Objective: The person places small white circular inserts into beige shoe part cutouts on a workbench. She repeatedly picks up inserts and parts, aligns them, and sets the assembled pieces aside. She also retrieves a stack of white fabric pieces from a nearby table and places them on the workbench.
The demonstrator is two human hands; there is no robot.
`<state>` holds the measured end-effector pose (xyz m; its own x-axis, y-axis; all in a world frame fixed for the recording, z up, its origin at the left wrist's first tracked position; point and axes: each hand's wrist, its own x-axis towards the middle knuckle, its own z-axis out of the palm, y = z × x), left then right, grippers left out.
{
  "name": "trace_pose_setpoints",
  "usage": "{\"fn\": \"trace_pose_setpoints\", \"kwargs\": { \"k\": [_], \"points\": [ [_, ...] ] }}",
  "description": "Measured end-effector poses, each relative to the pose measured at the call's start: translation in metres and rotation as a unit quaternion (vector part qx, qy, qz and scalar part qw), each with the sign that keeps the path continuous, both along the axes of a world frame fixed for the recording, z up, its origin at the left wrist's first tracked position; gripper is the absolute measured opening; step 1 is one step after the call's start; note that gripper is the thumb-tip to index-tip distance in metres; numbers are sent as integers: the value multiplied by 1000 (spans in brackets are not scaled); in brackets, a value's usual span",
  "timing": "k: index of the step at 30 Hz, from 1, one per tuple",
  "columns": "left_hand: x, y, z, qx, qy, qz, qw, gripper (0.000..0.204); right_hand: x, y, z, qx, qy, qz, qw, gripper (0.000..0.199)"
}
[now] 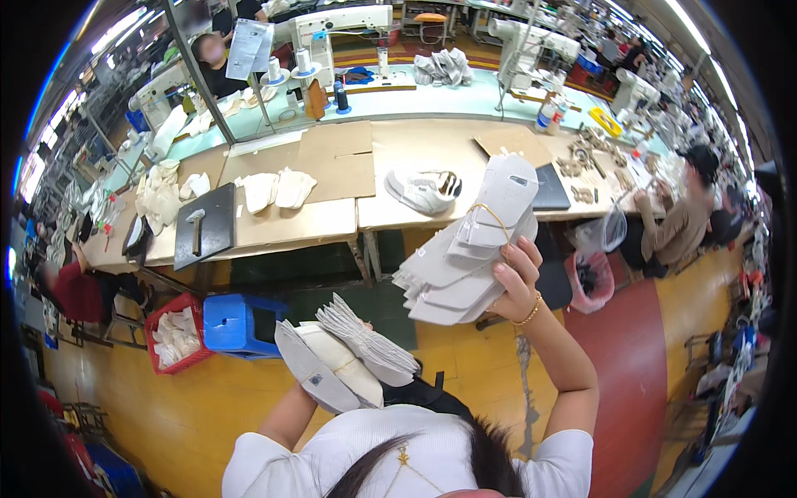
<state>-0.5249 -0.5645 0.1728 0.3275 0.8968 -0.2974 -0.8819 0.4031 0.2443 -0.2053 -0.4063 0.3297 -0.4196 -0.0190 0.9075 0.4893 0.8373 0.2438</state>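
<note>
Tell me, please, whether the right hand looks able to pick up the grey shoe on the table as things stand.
Probably not: the right hand is taken up with a banded bundle of grey pieces, though nothing appears to lie on the grey shoe itself.

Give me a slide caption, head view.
Banded grey bundle held in the right hand, other bundles at the left forearm, worktable ahead.
</note>
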Motion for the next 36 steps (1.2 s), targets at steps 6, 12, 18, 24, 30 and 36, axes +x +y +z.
{"fn": "trace_pose_setpoints", "kwargs": {
  "k": [6,12,18,24,30,36],
  "points": [
    [24,118,-18,-6,8,33,999,50,2,145,-24,-9,-25,-28,999,64],
    [34,267,-20,-7,-2,20,1000,51,18,290,-77,-142,-26,-42,989,67],
    [44,371,-11,-19,6,35,999,53,20,420,-115,-152,-71,-69,983,79],
    [47,415,-17,-61,31,105,992,55,23,542,-168,-147,-163,-67,973,35],
    [70,406,-21,-140,53,215,965,56,-2,647,-220,-245,-233,-84,937,32],
    [111,396,-14,-219,70,264,937,58,-31,732,-327,-284,-280,-165,902,61]
  ]
}}
